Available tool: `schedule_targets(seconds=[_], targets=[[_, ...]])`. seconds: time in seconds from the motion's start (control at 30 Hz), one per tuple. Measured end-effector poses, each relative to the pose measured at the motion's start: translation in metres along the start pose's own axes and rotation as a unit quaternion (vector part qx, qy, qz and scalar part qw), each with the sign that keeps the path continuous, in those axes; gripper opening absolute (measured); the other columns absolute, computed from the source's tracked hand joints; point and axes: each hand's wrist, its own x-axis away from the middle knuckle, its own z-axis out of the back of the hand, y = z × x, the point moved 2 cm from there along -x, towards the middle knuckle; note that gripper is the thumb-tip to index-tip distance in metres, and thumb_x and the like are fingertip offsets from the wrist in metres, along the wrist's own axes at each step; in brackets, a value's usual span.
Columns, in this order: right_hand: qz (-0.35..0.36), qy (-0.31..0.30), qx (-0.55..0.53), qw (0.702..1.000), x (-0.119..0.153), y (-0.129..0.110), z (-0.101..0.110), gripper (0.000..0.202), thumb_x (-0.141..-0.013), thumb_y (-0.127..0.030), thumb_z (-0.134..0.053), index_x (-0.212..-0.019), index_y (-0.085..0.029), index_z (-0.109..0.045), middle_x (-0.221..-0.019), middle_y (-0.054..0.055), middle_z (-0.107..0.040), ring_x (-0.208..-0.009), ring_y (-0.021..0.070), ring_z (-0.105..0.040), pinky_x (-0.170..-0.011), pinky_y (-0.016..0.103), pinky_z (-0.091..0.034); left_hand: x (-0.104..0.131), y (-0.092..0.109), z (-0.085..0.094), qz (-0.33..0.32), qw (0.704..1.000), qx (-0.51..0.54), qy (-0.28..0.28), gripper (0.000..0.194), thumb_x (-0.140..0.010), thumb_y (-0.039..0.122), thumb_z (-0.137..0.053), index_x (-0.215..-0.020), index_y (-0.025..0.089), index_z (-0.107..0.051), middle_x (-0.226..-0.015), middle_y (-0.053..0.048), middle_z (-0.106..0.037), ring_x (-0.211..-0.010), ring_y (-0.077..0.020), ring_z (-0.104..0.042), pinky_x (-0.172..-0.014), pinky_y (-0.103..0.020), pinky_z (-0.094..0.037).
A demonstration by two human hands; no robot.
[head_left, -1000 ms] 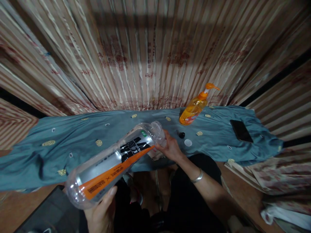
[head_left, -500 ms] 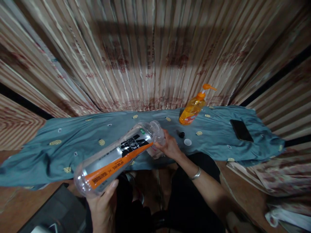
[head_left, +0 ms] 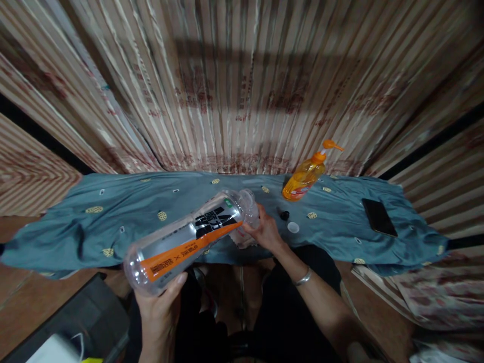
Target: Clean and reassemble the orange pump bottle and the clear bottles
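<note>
A large clear plastic bottle (head_left: 192, 237) with a silver, orange and black label lies slantwise between my hands, above the cloth. Its rounded base points to the lower left. My left hand (head_left: 161, 307) grips the base from below, thumb along the near side. At the upper right end, my right hand (head_left: 264, 229) closes around clear rounded plastic (head_left: 248, 206); whether this is the bottle's own neck or a separate piece, I cannot tell. Under that end sits a crumpled pale wrapper (head_left: 242, 240), partly hidden. Right of my right hand lie a white cap (head_left: 293, 228) and a small black piece (head_left: 285, 215).
A pump bottle of orange liquid (head_left: 304, 179) stands at the back of the blue-green cloth (head_left: 124, 201). A dark phone (head_left: 379, 217) lies at the right. Striped curtains (head_left: 227, 85) hang behind. At the lower left is a dark box (head_left: 91, 312) with white things on it.
The view has shifted slightly, so the scene sits a little further right. Both hands keep their hold on the bottle, and its tilt is nearly the same.
</note>
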Motion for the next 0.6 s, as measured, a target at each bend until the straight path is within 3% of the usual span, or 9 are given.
schedule_targets(seconds=[0.1,0.23,0.43,0.6], targets=[[0.007,0.004,0.003,1.0,0.0,0.001,-0.001,0.058,-0.087,-0.031,-0.086,-0.143,-0.024,-0.073,-0.121,0.01,-0.092,-0.106,0.0352,-0.09,-0.097,0.049,-0.073,0.008,0.002,-0.005,0.029,0.999,0.025,0.009,0.117,-0.053,0.033,-0.118,-0.16,0.03,-0.07,-0.14,-0.007,-0.08,-0.135,-0.0379,-0.077,-0.139,-0.072,-0.047],[0.008,0.008,-0.01,1.0,0.0,0.004,-0.002,0.058,-0.087,-0.032,-0.085,-0.142,-0.023,-0.073,-0.119,0.011,-0.092,-0.104,0.0351,-0.09,-0.097,0.049,-0.074,0.013,0.007,-0.01,0.028,0.999,0.03,0.009,0.13,-0.053,0.037,-0.12,-0.169,0.038,-0.061,-0.146,-0.006,-0.077,-0.14,-0.0372,-0.075,-0.141,-0.074,-0.041],[0.009,0.018,-0.021,1.0,0.0,0.008,-0.005,0.062,-0.087,-0.036,-0.084,-0.146,-0.023,-0.072,-0.12,0.01,-0.092,-0.105,0.0344,-0.091,-0.098,0.05,-0.075,0.013,0.005,-0.008,0.033,0.999,0.031,0.01,0.124,-0.054,0.038,-0.12,-0.164,0.034,-0.064,-0.156,-0.01,-0.074,-0.148,-0.0397,-0.072,-0.143,-0.072,-0.039],[0.005,0.017,-0.026,0.999,0.001,0.007,-0.004,0.061,-0.087,-0.035,-0.086,-0.146,-0.024,-0.072,-0.124,0.011,-0.092,-0.108,0.0359,-0.091,-0.099,0.051,-0.074,0.014,-0.001,-0.007,0.023,1.0,0.002,0.015,0.112,-0.055,0.046,-0.118,-0.154,0.029,-0.069,-0.149,-0.01,-0.077,-0.143,-0.0408,-0.076,-0.136,-0.069,-0.049]])
